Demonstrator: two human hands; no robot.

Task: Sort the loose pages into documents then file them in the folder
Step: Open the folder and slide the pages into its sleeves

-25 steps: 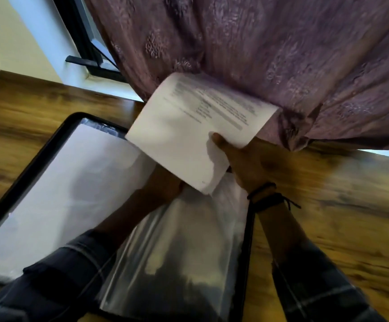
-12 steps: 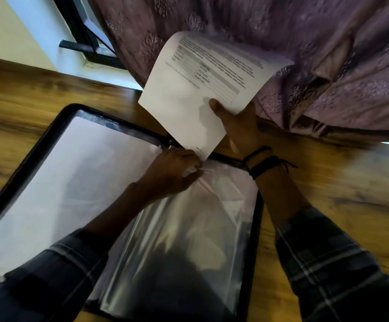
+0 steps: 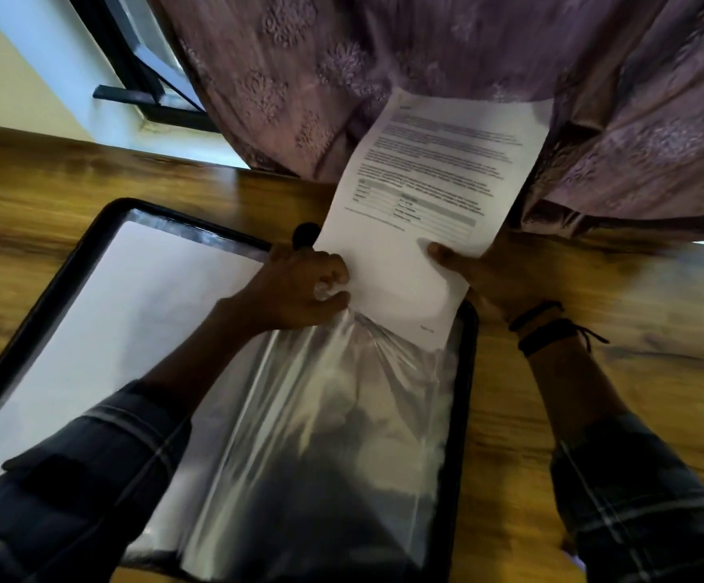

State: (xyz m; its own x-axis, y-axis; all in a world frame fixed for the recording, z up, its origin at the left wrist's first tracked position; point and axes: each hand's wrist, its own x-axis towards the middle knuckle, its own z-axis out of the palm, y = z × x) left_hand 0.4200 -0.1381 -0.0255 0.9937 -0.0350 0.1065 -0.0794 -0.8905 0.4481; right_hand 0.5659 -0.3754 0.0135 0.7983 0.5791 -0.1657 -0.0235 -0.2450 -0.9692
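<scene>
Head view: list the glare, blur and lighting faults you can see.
In the head view, bright streaks of glare cross the clear plastic sleeve; the printed page is too soft for its text to be read; the left shirt sleeve is smeared by blur; the purple curtain is dim.

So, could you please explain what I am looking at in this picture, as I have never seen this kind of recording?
There is no machine: a person wears a camera on the head, looking down at their own two hands. On a wooden table lies an open black folder with clear plastic sleeves. The left hand pinches the top of one clear sleeve, and the right hand holds a printed page, its lower edge at that sleeve's mouth. A purple curtain hangs behind.
</scene>
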